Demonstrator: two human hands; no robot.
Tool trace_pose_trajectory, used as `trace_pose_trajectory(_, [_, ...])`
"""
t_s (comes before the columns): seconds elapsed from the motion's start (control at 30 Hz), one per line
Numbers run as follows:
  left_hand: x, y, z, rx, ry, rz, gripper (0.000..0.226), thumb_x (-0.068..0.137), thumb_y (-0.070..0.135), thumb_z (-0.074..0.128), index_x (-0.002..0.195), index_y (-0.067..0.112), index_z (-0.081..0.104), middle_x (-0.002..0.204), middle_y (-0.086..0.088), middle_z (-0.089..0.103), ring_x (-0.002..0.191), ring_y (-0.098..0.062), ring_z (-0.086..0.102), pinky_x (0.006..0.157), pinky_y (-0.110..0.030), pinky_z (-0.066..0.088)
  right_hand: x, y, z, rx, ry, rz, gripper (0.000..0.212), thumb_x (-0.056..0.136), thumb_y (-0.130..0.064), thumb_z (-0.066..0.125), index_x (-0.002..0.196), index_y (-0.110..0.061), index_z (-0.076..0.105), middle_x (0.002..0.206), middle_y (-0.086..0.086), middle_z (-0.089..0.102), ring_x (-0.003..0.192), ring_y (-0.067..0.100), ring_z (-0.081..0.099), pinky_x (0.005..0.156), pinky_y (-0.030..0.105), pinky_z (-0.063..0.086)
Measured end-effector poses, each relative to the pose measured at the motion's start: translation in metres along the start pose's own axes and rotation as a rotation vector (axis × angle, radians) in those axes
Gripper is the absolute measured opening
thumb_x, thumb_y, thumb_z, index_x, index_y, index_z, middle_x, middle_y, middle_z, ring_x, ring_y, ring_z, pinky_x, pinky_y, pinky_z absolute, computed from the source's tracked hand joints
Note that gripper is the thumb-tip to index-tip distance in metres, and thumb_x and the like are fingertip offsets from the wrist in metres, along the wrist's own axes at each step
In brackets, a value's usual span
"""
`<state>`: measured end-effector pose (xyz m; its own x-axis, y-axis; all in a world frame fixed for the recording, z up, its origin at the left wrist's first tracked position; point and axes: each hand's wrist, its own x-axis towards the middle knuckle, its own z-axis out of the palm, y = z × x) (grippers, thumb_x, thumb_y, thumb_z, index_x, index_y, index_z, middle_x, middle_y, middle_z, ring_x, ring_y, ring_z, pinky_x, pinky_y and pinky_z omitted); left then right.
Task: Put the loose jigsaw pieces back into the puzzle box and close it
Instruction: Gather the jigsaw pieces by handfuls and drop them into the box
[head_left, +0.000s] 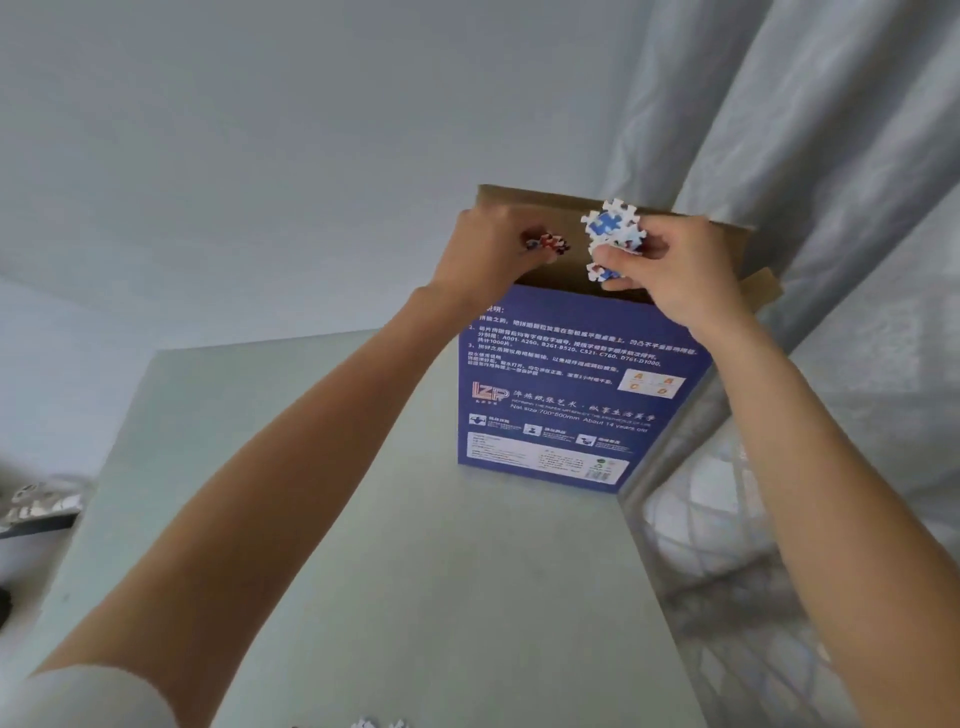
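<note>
A: Blue puzzle box (571, 395) stands upright on the pale table (415, 571), top flap (545, 200) open. Your right hand (680, 275) pinches a clump of blue-white jigsaw pieces (613, 228) over the mouth.

B: Left hand (488, 249)?

A: Curled round a few red-dark pieces (548, 243) at the rim. Thin card, light, prob. comes apart easily — cup from below, don't squeeze. Box is light too; could tip.

B: Blind spots?

A: Box interior hidden. More pieces (376, 723) cut off at bottom edge; count unclear.
</note>
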<state>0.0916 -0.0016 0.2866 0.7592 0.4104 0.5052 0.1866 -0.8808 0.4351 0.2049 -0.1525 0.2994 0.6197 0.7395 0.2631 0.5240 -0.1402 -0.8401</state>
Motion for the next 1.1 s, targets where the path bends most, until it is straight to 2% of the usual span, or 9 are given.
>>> trace_pose_trajectory(0.13, [0.013, -0.009, 0.008, 0.044, -0.169, -0.015, 0.024, 0.077, 0.021, 0.073, 0.098, 0.013, 0.068, 0.088, -0.001, 0.07, 0.077, -0.014, 0.063, 0.074, -0.028, 0.05, 0.022, 0.005, -0.007, -0.18, -0.057, 0.007, 0.026, 0.084, -0.015, 0.068, 0.107, -0.004, 0.066, 0.097, 0.0, 0.065, 0.072, 0.008, 0.066, 0.061, 0.016, 0.055])
trace_pose_trajectory(0.23, [0.014, -0.014, 0.007, 0.038, -0.198, -0.018, 0.029, 0.075, 0.024, 0.075, 0.1, 0.013, 0.067, 0.09, 0.003, 0.071, 0.08, -0.011, 0.065, 0.078, -0.026, 0.05, 0.035, 0.005, -0.008, -0.368, -0.165, -0.02, 0.023, 0.081, -0.018, 0.071, 0.098, -0.003, 0.065, 0.095, 0.006, 0.067, 0.069, 0.015, 0.068, 0.065, 0.031, 0.058])
trace_pose_trajectory(0.33, [0.013, -0.016, 0.004, 0.046, -0.2, -0.041, 0.024, 0.075, 0.027, 0.074, 0.096, 0.015, 0.069, 0.088, 0.002, 0.071, 0.08, -0.013, 0.064, 0.078, -0.025, 0.047, 0.041, 0.004, -0.005, -0.521, -0.278, -0.046, 0.016, 0.083, -0.016, 0.069, 0.096, -0.009, 0.063, 0.096, 0.009, 0.066, 0.063, 0.015, 0.067, 0.059, 0.034, 0.055])
trace_pose_trajectory(0.53, [0.014, -0.016, 0.004, 0.118, -0.234, 0.012, 0.016, 0.084, 0.027, 0.066, 0.096, 0.019, 0.072, 0.095, 0.001, 0.071, 0.086, -0.015, 0.061, 0.073, -0.019, 0.037, 0.044, 0.002, -0.004, -0.702, -0.326, -0.128, 0.024, 0.082, -0.029, 0.07, 0.096, -0.01, 0.07, 0.091, 0.011, 0.068, 0.083, 0.027, 0.061, 0.075, 0.039, 0.048])
trace_pose_trajectory(0.67, [0.013, -0.012, 0.002, 0.069, -0.208, 0.004, 0.028, 0.077, 0.021, 0.074, 0.103, 0.013, 0.067, 0.095, 0.0, 0.07, 0.085, -0.011, 0.062, 0.068, -0.007, 0.028, 0.041, 0.002, -0.004, -0.658, -0.313, -0.125, 0.021, 0.079, -0.026, 0.074, 0.096, -0.016, 0.071, 0.088, 0.002, 0.07, 0.074, 0.011, 0.061, 0.074, 0.032, 0.05])
trace_pose_trajectory(0.77, [0.012, -0.012, 0.002, 0.056, -0.161, 0.021, 0.022, 0.078, 0.015, 0.071, 0.1, 0.013, 0.068, 0.091, 0.001, 0.07, 0.075, -0.007, 0.057, 0.066, -0.005, 0.032, 0.037, 0.003, -0.001, -0.566, -0.246, -0.131, 0.015, 0.079, -0.024, 0.073, 0.093, -0.019, 0.071, 0.083, -0.005, 0.068, 0.072, 0.006, 0.061, 0.074, 0.027, 0.05])
trace_pose_trajectory(0.87, [0.004, -0.013, 0.005, 0.112, -0.099, 0.114, 0.014, 0.086, 0.021, 0.061, 0.097, 0.016, 0.068, 0.084, 0.003, 0.07, 0.075, -0.018, 0.063, 0.071, -0.027, 0.047, 0.03, 0.008, 0.005, -0.586, -0.111, -0.237, 0.009, 0.087, -0.021, 0.065, 0.093, -0.021, 0.072, 0.083, -0.005, 0.068, 0.071, 0.006, 0.057, 0.071, 0.023, 0.045])
trace_pose_trajectory(1.0, [-0.017, -0.016, 0.007, 0.216, 0.191, 0.356, 0.011, 0.088, 0.021, 0.057, 0.088, 0.018, 0.068, 0.071, 0.005, 0.064, 0.065, -0.018, 0.058, 0.048, -0.026, 0.043, 0.01, 0.013, 0.017, -0.663, 0.11, -0.404, 0.017, 0.092, -0.021, 0.056, 0.1, -0.019, 0.07, 0.089, -0.003, 0.07, 0.075, 0.014, 0.062, 0.064, 0.026, 0.046])
trace_pose_trajectory(1.1, [-0.051, -0.017, 0.003, 0.163, 0.391, 0.401, 0.011, 0.088, 0.019, 0.061, 0.086, 0.015, 0.07, 0.074, 0.004, 0.068, 0.069, -0.015, 0.061, 0.051, -0.028, 0.047, -0.028, 0.011, 0.033, -0.519, 0.292, -0.546, 0.019, 0.094, -0.018, 0.053, 0.104, -0.013, 0.068, 0.09, -0.002, 0.07, 0.072, 0.01, 0.063, 0.062, 0.025, 0.051])
